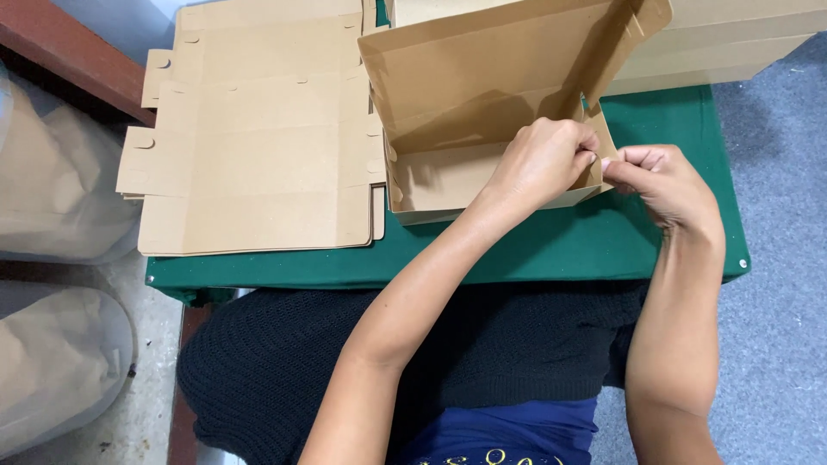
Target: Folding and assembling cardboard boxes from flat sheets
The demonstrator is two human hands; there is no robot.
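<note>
The half-folded box (482, 95) was plain kraft brown, unprinted, its inside walls darker where shadow fell. The stack of flat box blanks (258, 146) beside it showed the same pale brown, marked only by crease lines and small half-round notches. The table (560, 245) wore a deep green cover. The knitted top (482, 344) was black with a ribbed weave; below it lay royal-blue cloth (508, 435) bearing yellow lettering. The floor (775, 215) was grey-blue carpet. Clear bags (52, 344) at the left seemed to hold beige material, though glare blurred them. A reddish-brown wooden edge (69, 52) crossed the corner.
</note>
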